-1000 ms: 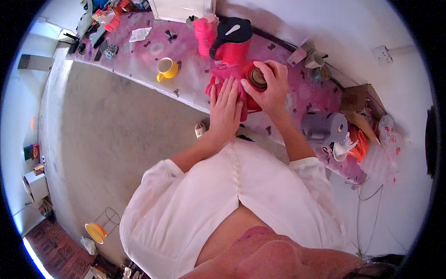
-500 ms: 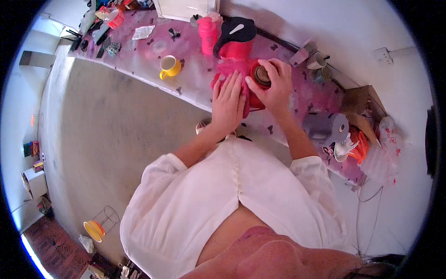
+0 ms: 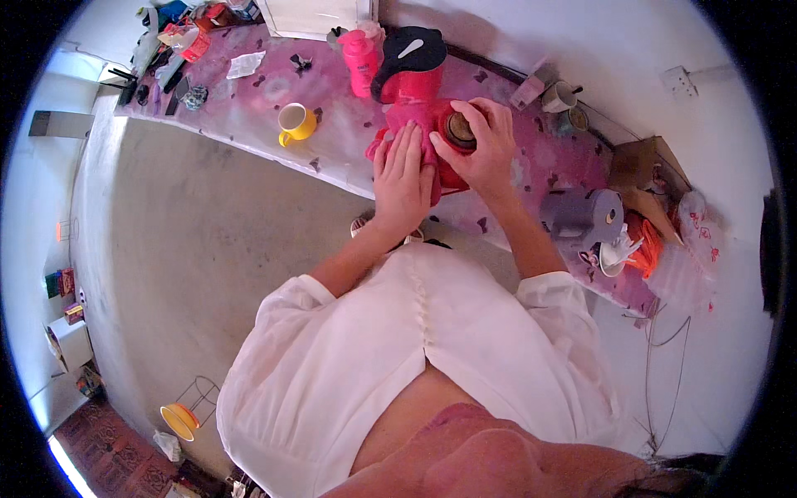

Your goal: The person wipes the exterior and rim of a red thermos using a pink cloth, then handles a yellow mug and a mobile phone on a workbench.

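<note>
My left hand lies flat on a bunched pink cloth, its fingers stretched out and pointing away from me. Just right of it, my right hand is closed around a round jar-like thing with a dark rim and a brown top; thumb and fingers grip opposite sides. Red material shows around and below that thing, but my hands hide most of its shape. Directly beyond the cloth stands a pink pitcher with a black lid, and a pink bottle is at its left.
A yellow mug stands left of my hands on the patterned pink tablecloth. Cups line the wall at right. Nearer me on that side are a grey rounded container and an opened cardboard box.
The whole view has shifted slightly, with the table things appearing a little further left. Both hands keep their places on the cloth and the jar-like thing.
</note>
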Tool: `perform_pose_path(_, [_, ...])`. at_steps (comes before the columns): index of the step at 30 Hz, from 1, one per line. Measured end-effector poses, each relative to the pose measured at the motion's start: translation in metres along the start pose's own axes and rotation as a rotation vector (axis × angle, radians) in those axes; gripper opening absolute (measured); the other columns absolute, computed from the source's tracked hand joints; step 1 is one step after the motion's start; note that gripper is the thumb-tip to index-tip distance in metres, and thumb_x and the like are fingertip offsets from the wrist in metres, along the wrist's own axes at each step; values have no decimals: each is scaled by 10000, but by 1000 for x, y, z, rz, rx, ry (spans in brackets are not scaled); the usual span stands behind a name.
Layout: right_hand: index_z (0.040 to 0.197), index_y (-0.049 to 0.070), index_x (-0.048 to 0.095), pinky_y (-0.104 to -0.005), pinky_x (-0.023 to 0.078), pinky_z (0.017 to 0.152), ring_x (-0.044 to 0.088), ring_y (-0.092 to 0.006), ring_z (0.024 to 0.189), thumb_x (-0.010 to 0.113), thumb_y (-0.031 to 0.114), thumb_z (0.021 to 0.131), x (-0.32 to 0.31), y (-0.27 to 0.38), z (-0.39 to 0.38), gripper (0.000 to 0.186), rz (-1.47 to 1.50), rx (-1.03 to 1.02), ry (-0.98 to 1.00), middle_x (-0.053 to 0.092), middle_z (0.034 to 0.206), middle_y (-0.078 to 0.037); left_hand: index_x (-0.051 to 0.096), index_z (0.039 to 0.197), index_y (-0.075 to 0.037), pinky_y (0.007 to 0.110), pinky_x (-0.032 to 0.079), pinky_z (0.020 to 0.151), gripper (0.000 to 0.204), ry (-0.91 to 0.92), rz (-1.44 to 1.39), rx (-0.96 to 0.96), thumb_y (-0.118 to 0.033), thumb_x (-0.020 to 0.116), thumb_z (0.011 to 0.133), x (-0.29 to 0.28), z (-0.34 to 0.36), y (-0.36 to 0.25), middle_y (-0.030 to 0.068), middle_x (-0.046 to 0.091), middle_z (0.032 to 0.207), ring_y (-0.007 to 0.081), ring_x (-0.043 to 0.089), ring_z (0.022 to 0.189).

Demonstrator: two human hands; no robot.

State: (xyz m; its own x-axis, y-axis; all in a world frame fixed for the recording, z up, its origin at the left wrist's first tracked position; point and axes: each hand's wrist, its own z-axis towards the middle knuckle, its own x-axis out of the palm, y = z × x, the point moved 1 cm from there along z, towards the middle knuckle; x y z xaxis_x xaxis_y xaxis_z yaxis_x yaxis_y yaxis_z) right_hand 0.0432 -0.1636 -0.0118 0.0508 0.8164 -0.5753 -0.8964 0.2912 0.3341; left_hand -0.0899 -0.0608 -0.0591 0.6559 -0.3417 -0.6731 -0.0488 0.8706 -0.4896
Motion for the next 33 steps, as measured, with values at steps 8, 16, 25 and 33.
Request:
perform_pose_path(8, [1166, 130, 671, -469, 504, 853, 579, -344, 1006, 880, 344, 688, -2, -4, -2, 564, -17, -6, 9, 604, 1105, -122, 449, 1456, 29, 513, 315, 1145, 498, 408, -469, -442, -165, 498, 1000, 1, 60, 26, 214, 531, 1444, 366, 486, 1359])
perform_pose_path(16, [1163, 132, 672, -470, 496, 863, 580, -344, 1005, 871, 341, 712, 1, -3, -2, 536, 15, 18, -8, 602, 1096, -117, 422, 1478, 21, 524, 283, 1159, 521, 30, -95, 13, -158, 500, 995, 1, 5, 3, 211, 488, 1494, 356, 443, 1405])
perform_pose_path(25, [1161, 129, 671, -476, 491, 879, 580, -347, 996, 879, 351, 705, 2, -2, -1, 548, -13, 8, 1, 598, 1105, -122, 436, 1464, 21, 510, 290, 1162, 507, 431, -518, -415, -174, 504, 1001, -7, 54, 18, 218, 492, 1487, 362, 456, 1394])
perform_pose_path(33, [1160, 123, 672, -485, 489, 881, 576, -348, 1005, 875, 356, 713, 5, 0, -2, 544, 25, 34, -13, 594, 1120, -128, 455, 1446, 23, 518, 318, 1147, 496, 86, -203, -14, -180, 507, 996, -5, 23, 11, 247, 514, 1447, 391, 482, 1355])
